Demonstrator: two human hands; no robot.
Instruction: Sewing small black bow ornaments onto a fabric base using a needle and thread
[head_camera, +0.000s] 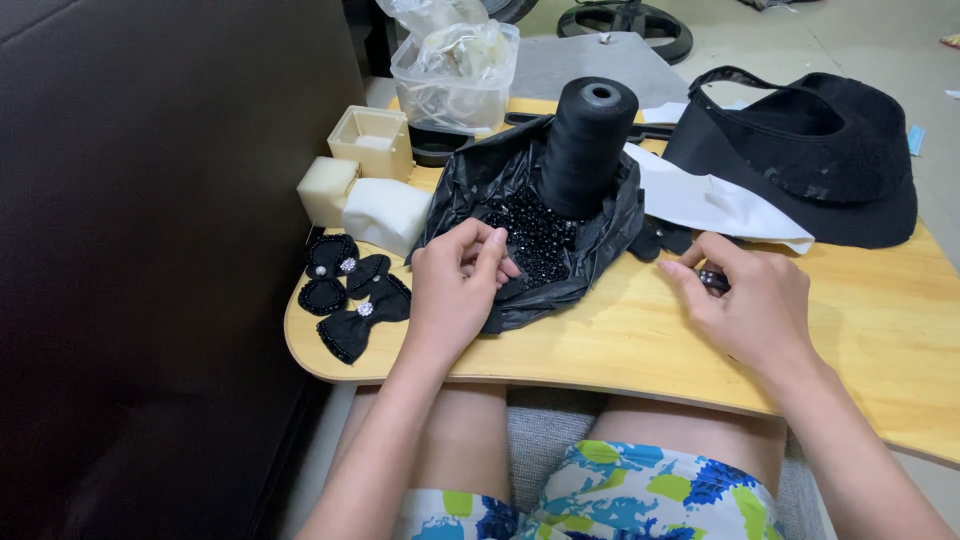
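Viewpoint: a small wooden lap table (640, 340) is seen from above, across the person's knees.
Left hand (455, 290): fingertips are pinched together at the near edge of an opened black plastic bag (590, 240); whether a bead is held cannot be told.
Beads (535, 240): a heap of small shiny black beads lies in the bag, just beyond and right of the left fingertips.
Right hand (750, 305): a small dark piece (712, 281) is gripped at the fingertips, on the table right of the bag.
Key relation: the left hand is nearer the beads; the right is apart.
Thread cone (585, 145): stands upright behind the beads.
Bows (352, 295): finished black bows lie left of the left hand.
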